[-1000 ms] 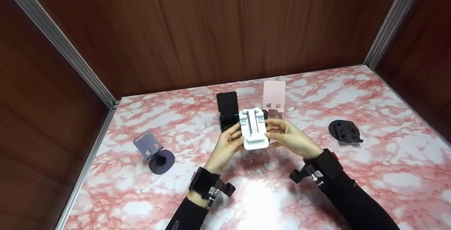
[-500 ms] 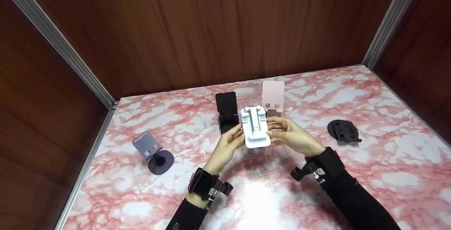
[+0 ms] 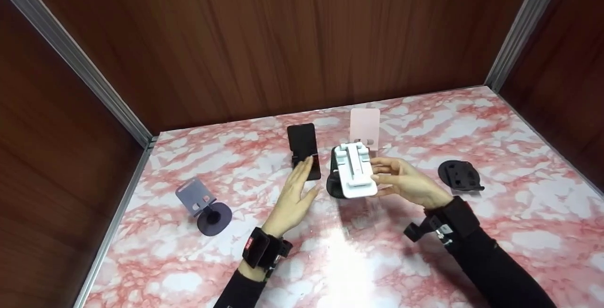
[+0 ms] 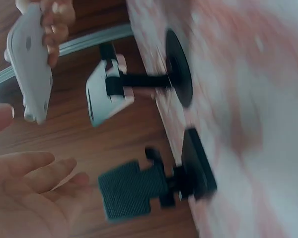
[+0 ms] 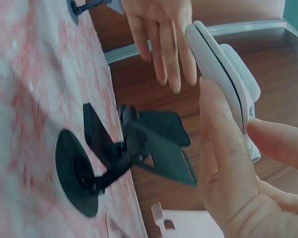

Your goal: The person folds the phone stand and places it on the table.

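Observation:
A white folded phone stand [image 3: 356, 171] is held above the table by my right hand [image 3: 408, 180]. Thumb and fingers pinch its right edge, as the right wrist view shows with the stand [image 5: 223, 74] seen edge-on. My left hand [image 3: 290, 204] is apart from it, fingers straight, palm facing the stand in the left wrist view. Beyond the left fingertips stands a black phone stand [image 3: 303, 143] with a rectangular base. Another black stand, with a round base [image 3: 334, 185], is partly hidden behind the white one in the head view.
A pink phone stand [image 3: 364, 124] is upright at the back. At the left is a purple-grey stand [image 3: 198, 199] on a round base. A black folded stand [image 3: 460, 175] lies at the right. Brown wood-grain panels [image 3: 264, 39] surround the marbled table [image 3: 519, 195].
My left hand has let go of the white phone stand and moved left and down, its fingers straightening. My right hand has carried the stand slightly to the right.

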The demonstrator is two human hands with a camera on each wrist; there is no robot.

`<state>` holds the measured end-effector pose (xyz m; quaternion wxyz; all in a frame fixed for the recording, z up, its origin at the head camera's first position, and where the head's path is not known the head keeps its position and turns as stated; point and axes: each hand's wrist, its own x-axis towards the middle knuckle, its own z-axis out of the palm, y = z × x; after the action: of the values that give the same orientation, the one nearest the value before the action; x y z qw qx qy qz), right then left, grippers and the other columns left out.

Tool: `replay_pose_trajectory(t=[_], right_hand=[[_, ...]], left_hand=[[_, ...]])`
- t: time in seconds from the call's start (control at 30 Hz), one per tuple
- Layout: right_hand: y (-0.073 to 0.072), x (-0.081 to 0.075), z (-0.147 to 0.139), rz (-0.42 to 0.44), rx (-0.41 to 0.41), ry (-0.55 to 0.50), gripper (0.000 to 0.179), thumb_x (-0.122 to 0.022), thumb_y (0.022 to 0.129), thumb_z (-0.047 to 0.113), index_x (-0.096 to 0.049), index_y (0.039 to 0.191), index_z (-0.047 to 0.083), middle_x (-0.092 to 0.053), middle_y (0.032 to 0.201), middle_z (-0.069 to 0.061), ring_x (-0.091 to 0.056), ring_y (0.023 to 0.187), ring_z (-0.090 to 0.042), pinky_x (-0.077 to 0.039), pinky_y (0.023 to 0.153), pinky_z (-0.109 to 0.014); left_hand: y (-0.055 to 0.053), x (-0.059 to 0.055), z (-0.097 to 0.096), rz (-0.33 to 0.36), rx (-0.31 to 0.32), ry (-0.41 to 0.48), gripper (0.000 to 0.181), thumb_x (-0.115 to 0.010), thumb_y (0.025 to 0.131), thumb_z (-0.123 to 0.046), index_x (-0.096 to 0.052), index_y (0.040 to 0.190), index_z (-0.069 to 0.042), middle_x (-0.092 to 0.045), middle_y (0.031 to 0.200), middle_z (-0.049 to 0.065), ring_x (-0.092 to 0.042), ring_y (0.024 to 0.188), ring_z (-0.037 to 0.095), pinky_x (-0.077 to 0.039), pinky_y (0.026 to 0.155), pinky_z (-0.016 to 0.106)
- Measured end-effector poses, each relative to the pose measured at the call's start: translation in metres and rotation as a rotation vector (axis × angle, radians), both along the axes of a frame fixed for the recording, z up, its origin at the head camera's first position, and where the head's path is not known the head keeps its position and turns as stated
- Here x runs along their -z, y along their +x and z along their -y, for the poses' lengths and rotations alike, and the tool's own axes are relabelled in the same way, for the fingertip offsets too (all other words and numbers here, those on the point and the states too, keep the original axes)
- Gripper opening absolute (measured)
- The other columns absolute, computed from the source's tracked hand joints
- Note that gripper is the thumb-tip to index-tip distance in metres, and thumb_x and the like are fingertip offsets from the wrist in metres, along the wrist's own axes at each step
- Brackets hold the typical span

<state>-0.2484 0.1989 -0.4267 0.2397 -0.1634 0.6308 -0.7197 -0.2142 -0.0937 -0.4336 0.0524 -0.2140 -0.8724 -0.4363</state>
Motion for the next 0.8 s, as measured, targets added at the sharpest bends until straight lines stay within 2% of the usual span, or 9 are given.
replay_pose_trajectory(t=[0.13, 0.33, 0.5, 0.67, 0.8], right_hand=[[-0.001, 0.002, -0.017, -0.020, -0.019, -0.004, 0.050, -0.054, 0.099, 0.001, -0.034, 0.144, -0.006, -0.063, 0.120, 0.000, -0.066, 0.103, -0.014, -0.059, 0.087, -0.032], [0.000, 0.000, -0.047, -0.010, 0.022, 0.045, 0.044, -0.055, 0.099, 0.003, -0.037, 0.139, -0.001, -0.062, 0.119, -0.001, -0.067, 0.102, -0.014, -0.059, 0.088, -0.032], [-0.001, 0.000, -0.071, -0.012, 0.047, 0.082, 0.038, -0.055, 0.099, 0.003, -0.042, 0.135, 0.003, -0.064, 0.115, 0.000, -0.067, 0.098, -0.013, -0.060, 0.082, -0.029], [-0.004, 0.002, -0.088, -0.037, 0.060, 0.177, 0.049, -0.056, 0.098, 0.003, -0.036, 0.141, -0.009, -0.065, 0.110, 0.000, -0.068, 0.096, -0.012, -0.061, 0.083, -0.031], [-0.005, 0.006, -0.097, -0.022, 0.114, 0.290, 0.061, -0.058, 0.098, 0.006, -0.027, 0.145, -0.016, -0.062, 0.107, 0.000, -0.067, 0.095, -0.010, -0.061, 0.084, -0.031]], left_hand=[[0.002, 0.004, 0.007, -0.065, -0.046, -0.107, 0.069, -0.053, 0.100, -0.022, -0.019, 0.157, -0.005, -0.012, 0.166, 0.015, -0.006, 0.153, 0.036, -0.013, 0.124, 0.057], [0.004, 0.012, 0.018, -0.148, -0.099, -0.224, 0.071, -0.053, 0.100, -0.023, -0.017, 0.156, 0.001, -0.009, 0.165, 0.020, -0.004, 0.153, 0.040, -0.008, 0.124, 0.059], [0.007, 0.016, 0.025, -0.132, -0.120, -0.279, 0.072, -0.053, 0.100, -0.025, -0.018, 0.156, 0.003, -0.011, 0.165, 0.021, -0.004, 0.152, 0.044, -0.008, 0.123, 0.061], [0.010, 0.019, 0.031, -0.103, -0.138, -0.306, 0.074, -0.054, 0.098, -0.026, -0.018, 0.156, 0.003, -0.014, 0.164, 0.023, -0.005, 0.152, 0.044, -0.008, 0.123, 0.061], [0.011, 0.022, 0.033, -0.082, -0.136, -0.313, 0.075, -0.054, 0.098, -0.026, -0.017, 0.156, 0.003, -0.011, 0.164, 0.023, -0.005, 0.152, 0.044, -0.008, 0.123, 0.062]])
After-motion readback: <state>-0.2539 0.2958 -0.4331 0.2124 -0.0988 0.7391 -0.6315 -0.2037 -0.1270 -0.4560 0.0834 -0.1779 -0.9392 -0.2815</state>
